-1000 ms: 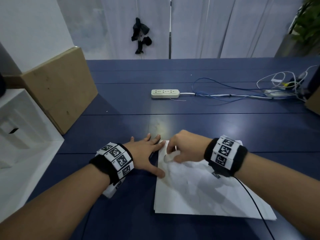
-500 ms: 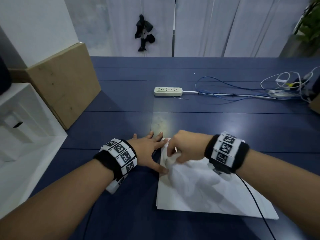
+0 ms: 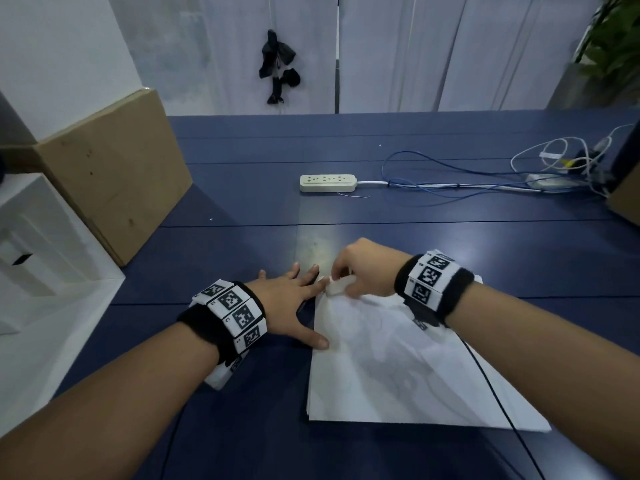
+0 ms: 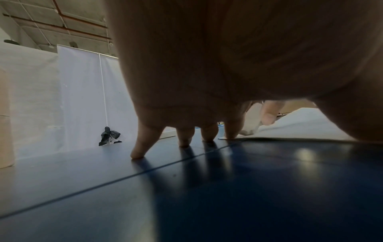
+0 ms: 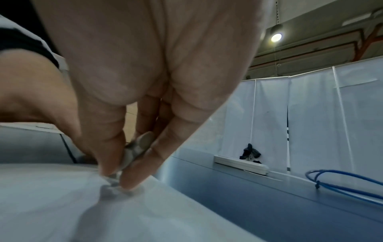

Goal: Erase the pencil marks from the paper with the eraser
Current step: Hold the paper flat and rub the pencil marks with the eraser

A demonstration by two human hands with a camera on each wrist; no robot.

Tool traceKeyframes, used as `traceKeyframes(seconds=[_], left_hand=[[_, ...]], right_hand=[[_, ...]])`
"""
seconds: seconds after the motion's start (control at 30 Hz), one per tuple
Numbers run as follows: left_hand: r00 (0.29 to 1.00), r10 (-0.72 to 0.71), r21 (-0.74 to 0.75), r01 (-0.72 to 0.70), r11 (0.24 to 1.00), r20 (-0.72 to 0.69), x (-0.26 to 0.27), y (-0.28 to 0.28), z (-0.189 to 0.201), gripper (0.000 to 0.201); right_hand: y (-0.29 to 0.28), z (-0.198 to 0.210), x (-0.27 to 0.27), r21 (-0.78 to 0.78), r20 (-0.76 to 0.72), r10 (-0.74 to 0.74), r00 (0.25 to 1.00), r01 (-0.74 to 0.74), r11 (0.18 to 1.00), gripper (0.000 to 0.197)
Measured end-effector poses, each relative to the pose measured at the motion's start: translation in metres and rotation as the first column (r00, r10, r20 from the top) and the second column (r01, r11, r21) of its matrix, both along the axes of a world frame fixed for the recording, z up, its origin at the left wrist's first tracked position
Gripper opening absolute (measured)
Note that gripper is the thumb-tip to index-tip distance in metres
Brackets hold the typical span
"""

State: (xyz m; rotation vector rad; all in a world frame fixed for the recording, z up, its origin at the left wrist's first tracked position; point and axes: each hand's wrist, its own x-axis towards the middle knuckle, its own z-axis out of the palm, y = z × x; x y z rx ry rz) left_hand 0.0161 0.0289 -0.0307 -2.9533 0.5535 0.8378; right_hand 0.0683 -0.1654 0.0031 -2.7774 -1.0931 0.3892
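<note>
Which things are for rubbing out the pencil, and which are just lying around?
For the job:
eraser, pinched in the right hand
paper
left hand, spread flat at the paper's edge

Just lying about:
power strip
blue cable
cardboard box

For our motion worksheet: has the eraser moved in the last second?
Yes: the eraser slid away from the person, toward the far left corner of the paper.
</note>
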Motion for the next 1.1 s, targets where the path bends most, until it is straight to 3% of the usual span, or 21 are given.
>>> traceKeyframes(seconds=[0.07,0.2,0.27,0.33,0.43,0.6,0.83,1.0,1.1], left_hand=[[1.000,0.006,-0.003,-0.006,1.000,-0.006,0.000,0.001,0.000,0.122],[1.000,-0.008,-0.007,0.008,1.000,0.019,0.002,0.001,-0.003,0.122],[1.000,-0.008,-0.004,0.008,1.000,0.016,0.002,0.001,-0.003,0.121],[1.000,-0.001,-0.009,0.001,1.000,0.007,0.001,0.001,-0.003,0.121],[1.000,0.004,-0.002,-0.004,1.000,0.001,0.000,0.001,-0.001,0.122],[1.000,-0.002,0.007,0.002,1.000,0.007,0.000,0.001,0.001,0.122],[1.000,0.007,-0.003,-0.007,1.000,-0.018,0.000,0.001,0.001,0.122],[1.000,0.007,0.002,-0.007,1.000,-0.001,0.000,0.000,0.000,0.124],[1.000,0.002,0.003,-0.002,1.000,0.002,0.000,-0.001,0.000,0.123]], right_hand=[[-0.002,-0.002,-0.002,0.004,-0.001,0.003,1.000,-0.003,1.000,0.032],[-0.002,0.003,-0.032,-0.093,-0.168,0.185,0.968,-0.202,0.975,0.028],[0.004,0.007,-0.029,-0.123,-0.101,0.225,0.969,-0.237,0.964,0.030],[0.006,0.006,-0.012,-0.096,-0.006,0.136,0.991,-0.136,0.986,0.032],[0.000,0.002,0.000,-0.027,0.023,0.023,0.999,-0.022,0.999,0.032],[-0.009,0.002,-0.030,-0.079,-0.181,0.156,0.971,-0.172,0.982,0.029],[-0.007,-0.003,0.003,-0.008,0.028,-0.005,1.000,0.006,1.000,0.029],[-0.016,0.000,-0.033,-0.038,-0.199,0.154,0.968,-0.165,0.986,0.032],[-0.007,0.001,-0.021,-0.062,-0.086,0.151,0.985,-0.156,0.986,0.032]])
